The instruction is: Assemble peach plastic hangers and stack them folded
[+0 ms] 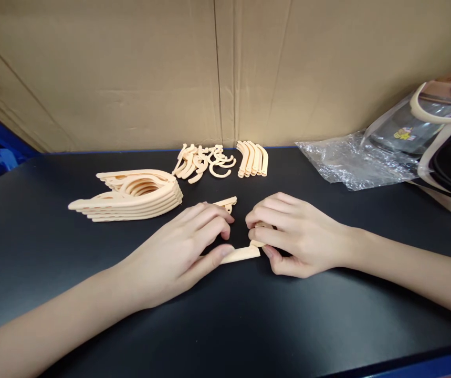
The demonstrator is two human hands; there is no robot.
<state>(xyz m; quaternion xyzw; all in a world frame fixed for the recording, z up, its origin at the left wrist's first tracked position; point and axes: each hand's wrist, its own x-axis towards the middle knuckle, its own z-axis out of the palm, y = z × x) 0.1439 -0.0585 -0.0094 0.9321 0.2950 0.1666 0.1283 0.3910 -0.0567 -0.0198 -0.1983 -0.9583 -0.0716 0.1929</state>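
Note:
My left hand [188, 247] lies over a peach plastic hanger frame [243, 255], with thumb and fingers closed on it. One arm of that frame shows beneath the thumb, and another end pokes out past the fingertips. In my right hand [302, 236] is a small peach plastic part [255, 243], mostly covered by curled fingers. It touches the end of the frame; whether it is a hook or an arm piece I cannot tell. Behind the left hand is a stack of folded hanger frames [130, 205].
Loose hanger hooks [220, 167] lie in a pile near the back edge, beside a row of curved hanger arm pieces [252, 158]. To the right are a clear plastic bag [347, 163] and a transparent bag with cream trim [398, 126]. Cardboard [130, 73] stands behind the black table [225, 325].

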